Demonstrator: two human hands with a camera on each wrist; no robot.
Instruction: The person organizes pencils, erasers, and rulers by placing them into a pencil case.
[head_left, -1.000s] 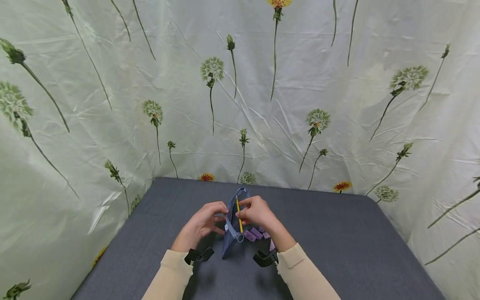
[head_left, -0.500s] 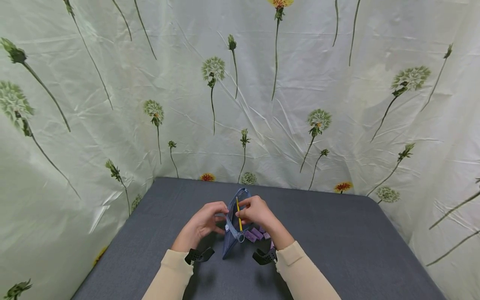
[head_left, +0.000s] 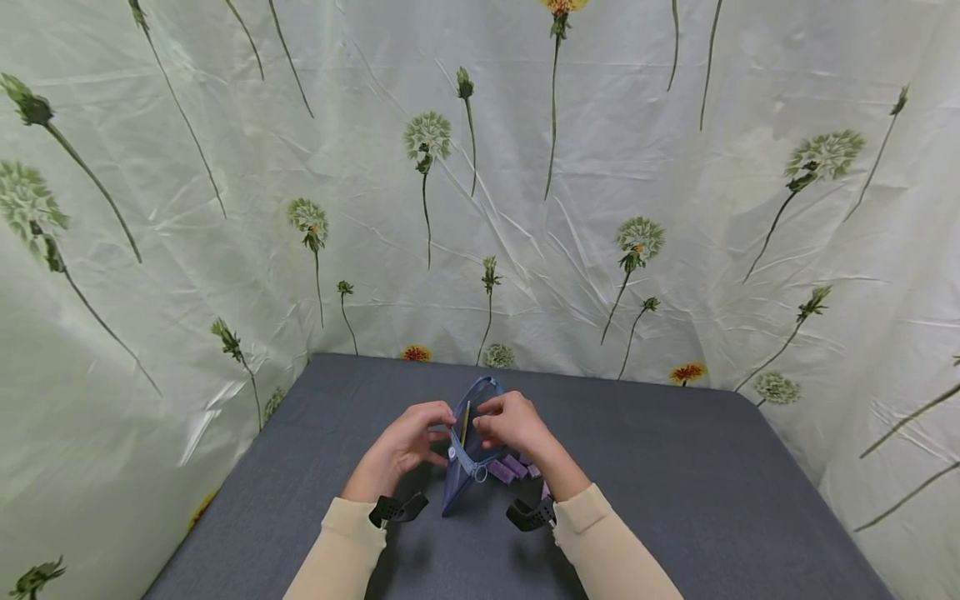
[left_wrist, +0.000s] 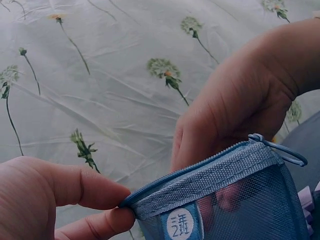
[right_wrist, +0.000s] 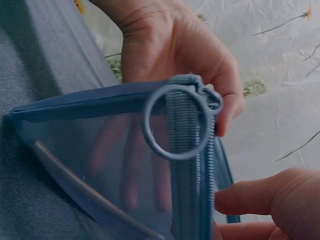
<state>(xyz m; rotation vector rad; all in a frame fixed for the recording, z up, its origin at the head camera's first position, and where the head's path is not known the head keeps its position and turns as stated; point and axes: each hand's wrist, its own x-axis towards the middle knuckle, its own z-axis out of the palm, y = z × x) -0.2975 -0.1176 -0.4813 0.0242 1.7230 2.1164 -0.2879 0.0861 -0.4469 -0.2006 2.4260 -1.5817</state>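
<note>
A blue mesh zip pouch [head_left: 456, 479] stands tilted with its mouth open upward, a round ring on its zip pull [right_wrist: 177, 122]. My left hand [head_left: 408, 437] pinches the zip edge between thumb and finger; its other fingers show through the mesh in the right wrist view. My right hand [head_left: 513, 422] is at the mouth, fingertips reaching inside, and nothing shows in its grasp. A yellow pencil [head_left: 465, 422] leans inside the pouch, apart from the right fingers. Through the mesh in the right wrist view, a slim rod [right_wrist: 95, 190] lies slanted.
Several purple blocks [head_left: 515, 467] lie on the dark grey table [head_left: 675, 492] just right of the pouch, partly hidden by the right hand. Behind the table hangs a pale curtain [head_left: 360, 275] with printed dandelions.
The pencil has left my right fingers and now leans on the left side inside the pouch. My left hand keeps its hold on the edge, almost unmoved.
</note>
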